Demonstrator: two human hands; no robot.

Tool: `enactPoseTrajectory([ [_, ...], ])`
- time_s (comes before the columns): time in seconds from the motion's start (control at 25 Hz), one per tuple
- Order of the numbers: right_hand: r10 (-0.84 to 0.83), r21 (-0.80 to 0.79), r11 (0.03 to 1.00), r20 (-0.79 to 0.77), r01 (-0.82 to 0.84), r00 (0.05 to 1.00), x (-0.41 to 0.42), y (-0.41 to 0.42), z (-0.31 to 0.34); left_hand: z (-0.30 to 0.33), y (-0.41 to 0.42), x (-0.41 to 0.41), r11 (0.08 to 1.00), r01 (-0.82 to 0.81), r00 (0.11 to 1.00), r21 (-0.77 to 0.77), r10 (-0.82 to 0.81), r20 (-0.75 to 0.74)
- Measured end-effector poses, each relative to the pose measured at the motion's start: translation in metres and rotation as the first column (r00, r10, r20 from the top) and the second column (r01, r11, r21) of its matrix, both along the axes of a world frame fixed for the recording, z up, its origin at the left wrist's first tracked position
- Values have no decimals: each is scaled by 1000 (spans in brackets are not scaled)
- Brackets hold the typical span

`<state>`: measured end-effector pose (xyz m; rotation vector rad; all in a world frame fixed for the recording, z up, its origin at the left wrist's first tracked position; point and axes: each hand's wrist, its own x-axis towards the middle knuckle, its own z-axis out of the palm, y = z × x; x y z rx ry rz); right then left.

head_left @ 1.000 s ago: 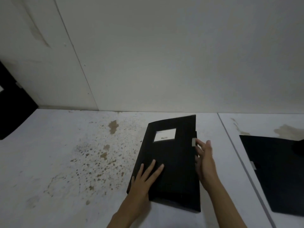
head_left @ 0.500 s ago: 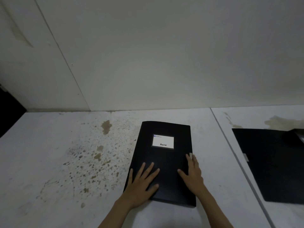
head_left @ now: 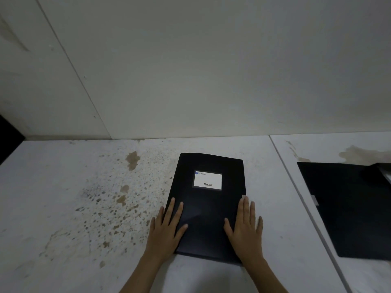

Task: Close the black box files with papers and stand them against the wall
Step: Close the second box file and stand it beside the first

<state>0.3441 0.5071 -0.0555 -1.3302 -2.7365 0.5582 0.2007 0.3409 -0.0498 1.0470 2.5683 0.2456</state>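
Note:
A black box file with a white label lies flat and closed on the white table, its top edge a short way from the wall. My left hand rests palm down on its lower left corner, fingers spread. My right hand lies flat along its right edge, fingertips by a small grey clasp tab. A second black box file lies flat on the neighbouring table at the right, partly cut off by the frame.
The white table is stained with brown spots left of the file. A seam separates it from the right table. The pale wall stands behind. A dark object shows at the far left edge.
The file's cover was raised a second ago and now lies flat and shut. My right hand moved from the cover's edge onto the top, and both palms have spread out on it.

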Motion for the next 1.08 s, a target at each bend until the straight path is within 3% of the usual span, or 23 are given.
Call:
enactPoseTrajectory([
  [0.16,4,20,1000,109,-6,994,-2,4,-4,-3,0,-2,1000,17,1000,1,-17,-6],
  [0.32,17,-38,999,118,-12,993,-3,7,-4,-3,1,-1,1000,21,1000,6,-21,-9],
  [0.44,24,-123,992,-50,-30,998,-3,6,-1,-2,1,-1,996,9,998,90,-14,56],
  [0.52,7,-197,979,-203,-48,979,-2,4,2,6,2,-1,962,-135,963,236,72,258],
  [0.6,-90,-325,946,-298,-13,950,-3,6,6,12,2,-5,874,-354,840,332,141,524],
  [0.72,-253,-495,868,-394,27,884,-11,6,17,25,-4,-14,766,-553,659,326,163,735],
  [0.88,-347,-565,825,-483,17,804,-37,-22,34,32,-37,-31,581,-773,467,256,246,849],
  [1.0,-330,-529,844,-637,-84,697,-69,-58,51,47,-79,-54,302,-898,399,321,250,882],
  [1.08,-270,-460,863,-771,-211,577,-100,-92,69,67,-123,-75,143,-911,410,387,214,887],
])
